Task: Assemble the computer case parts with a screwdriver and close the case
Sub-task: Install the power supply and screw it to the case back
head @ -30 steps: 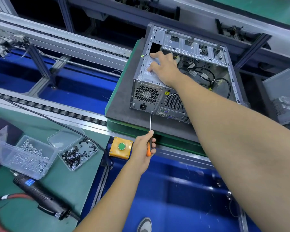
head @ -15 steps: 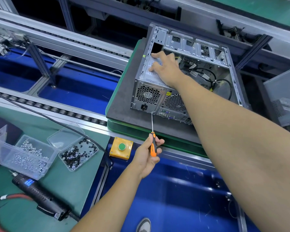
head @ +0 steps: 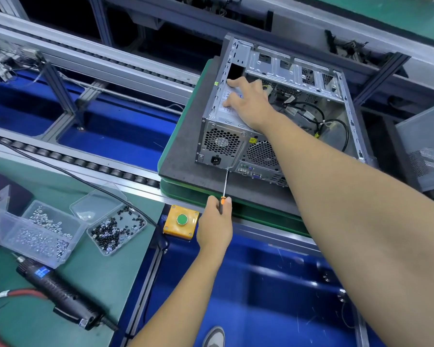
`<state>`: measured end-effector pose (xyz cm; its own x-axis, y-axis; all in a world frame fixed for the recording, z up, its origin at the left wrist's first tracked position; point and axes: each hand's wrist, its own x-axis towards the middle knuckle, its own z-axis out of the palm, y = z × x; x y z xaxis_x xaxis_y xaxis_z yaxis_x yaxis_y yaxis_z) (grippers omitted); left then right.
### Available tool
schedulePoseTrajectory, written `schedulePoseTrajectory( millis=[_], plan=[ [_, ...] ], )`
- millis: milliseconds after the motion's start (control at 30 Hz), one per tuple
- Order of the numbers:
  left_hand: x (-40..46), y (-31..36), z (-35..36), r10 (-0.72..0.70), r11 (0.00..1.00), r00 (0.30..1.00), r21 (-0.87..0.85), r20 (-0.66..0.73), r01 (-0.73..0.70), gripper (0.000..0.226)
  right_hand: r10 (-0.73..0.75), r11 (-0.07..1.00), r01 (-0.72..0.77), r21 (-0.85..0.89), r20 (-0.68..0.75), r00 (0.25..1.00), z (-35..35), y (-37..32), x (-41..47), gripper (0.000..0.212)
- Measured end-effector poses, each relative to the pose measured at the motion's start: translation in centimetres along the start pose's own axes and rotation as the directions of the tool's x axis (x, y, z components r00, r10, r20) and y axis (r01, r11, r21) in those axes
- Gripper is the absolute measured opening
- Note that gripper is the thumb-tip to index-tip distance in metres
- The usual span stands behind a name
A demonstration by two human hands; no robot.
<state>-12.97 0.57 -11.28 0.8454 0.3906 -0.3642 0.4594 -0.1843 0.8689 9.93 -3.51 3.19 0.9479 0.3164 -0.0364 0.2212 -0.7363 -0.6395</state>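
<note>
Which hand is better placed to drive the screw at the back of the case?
The left hand. It already grips the screwdriver, whose tip meets the rear panel of the case. The right hand lies on the power supply, probably steadying it.

Left hand (head: 214,227) gripping screwdriver (head: 224,186) against computer case (head: 221,144) rear, right hand (head: 251,103) pressing inside

I'm looking down on a factory line: aluminium roller rails (head: 90,58) run across, with a blue floor (head: 273,284) showing between the frames. A green-topped surface (head: 105,279) sits at lower left. A yellow box with a green button (head: 181,221) is fixed at its edge. Even overhead light, dark recesses behind the far rail.
</note>
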Motion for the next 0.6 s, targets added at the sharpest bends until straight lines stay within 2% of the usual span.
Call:
schedulePoseTrajectory(
  millis=[33,67,100,167,267,333,400,467,500,567,600],
  plan=[
    [0.2,0.2,-0.1,-0.078,0.976,0.994,-0.197,0.077,0.092,0.036,0.001,1.0,-0.001,0.0,0.002,1.0,0.0,0.0,0.0,0.046],
    [0.5,0.5,-0.3,-0.18,0.895,0.967,-0.377,0.181,0.237,0.032,0.0,1.0,0.0,0.001,0.003,1.0,0.1,-0.1,0.0,0.046],
    [0.8,0.6,-0.6,-0.26,0.784,0.916,-0.486,0.305,0.385,0.031,-0.001,1.0,0.001,0.005,0.005,1.0,0.1,-0.1,0.0,0.046],
    [1.3,0.1,-1.6,-0.265,0.647,0.812,-0.529,0.519,0.549,0.041,0.0,1.0,0.0,0.021,0.005,1.0,0.0,-0.1,0.0,0.048],
    [1.9,-1.3,-2.7,-0.128,0.55,0.697,-0.535,0.706,0.642,0.046,0.004,1.0,-0.004,0.027,0.006,1.0,0.0,-0.1,-0.1,0.049],
    [1.8,-1.7,-2.7,-0.092,0.483,0.672,-0.558,0.734,0.675,0.043,0.004,0.999,-0.005,0.034,0.005,1.0,0.0,-0.2,-0.1,0.049],
    [1.5,-1.7,-2.3,-0.103,0.458,0.701,-0.592,0.706,0.663,0.039,0.001,1.0,-0.001,0.031,0.007,1.0,-0.1,-0.2,-0.1,0.05],
    [1.2,-1.4,-1.9,-0.165,0.536,0.767,-0.596,0.621,0.598,0.038,-0.002,1.0,0.002,0.02,0.007,1.0,-0.1,-0.2,-0.2,0.05],
    [0.9,-1.0,-1.7,-0.193,0.633,0.816,-0.567,0.544,0.528,0.04,-0.002,1.0,0.001,0.014,0.007,1.0,-0.1,-0.2,-0.2,0.05],
    [0.4,-0.4,-1.3,-0.163,0.895,0.943,-0.359,0.292,0.266,0.042,0.0,1.0,0.0,0.004,0.007,1.0,-0.1,-0.2,-0.2,0.051],
    [0.2,-0.3,-1.1,-0.07,0.981,0.988,-0.167,0.14,0.094,0.043,0.0,1.0,0.0,0.002,0.005,1.0,-0.1,-0.2,-0.2,0.051]
  ],
)
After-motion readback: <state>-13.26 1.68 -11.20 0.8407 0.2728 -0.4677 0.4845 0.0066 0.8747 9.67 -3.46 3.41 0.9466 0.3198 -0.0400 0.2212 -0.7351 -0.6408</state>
